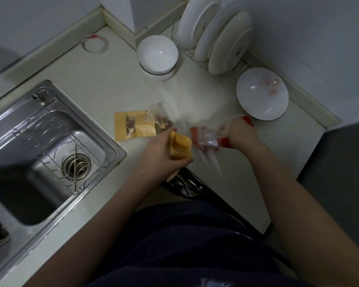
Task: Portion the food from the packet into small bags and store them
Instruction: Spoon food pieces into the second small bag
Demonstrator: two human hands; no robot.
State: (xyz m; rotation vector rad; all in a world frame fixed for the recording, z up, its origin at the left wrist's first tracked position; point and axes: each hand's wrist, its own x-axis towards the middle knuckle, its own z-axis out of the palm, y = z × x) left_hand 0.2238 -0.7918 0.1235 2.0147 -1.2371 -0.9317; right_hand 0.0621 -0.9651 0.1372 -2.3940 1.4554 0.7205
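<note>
While the left hand (160, 154) wraps its fingers and thumb round a yellow-brown food packet (179, 147), I note the packet stands roughly upright over the near edge of the counter (112, 90), its mouth open and turned up. The right hand (239, 131) is just right of it, closed in a fist on the top of a small clear bag (205, 139). The bag's red strip shows on either side of the fist. The bag is smeared by blur; I make out reddish pieces inside, nothing finer. Packet and bag sit close together, and I cannot tell whether they touch.

Left of the hands, a second packet (122, 125) of the same colour lies flat on the counter. Another small clear bag (160, 119) with brown and yellow bits in it rests on that packet's right end.

- Steel sink (29, 141) at left, with a wire rack (71, 158) over its drain.
- Stacked white bowls (157, 54) at the far middle.
- White plates (222, 38) on edge in a rack, far right.
- Wide white bowl (261, 94) at right with pinkish scraps.
- Thin ring (95, 43) far left on the counter.
</note>
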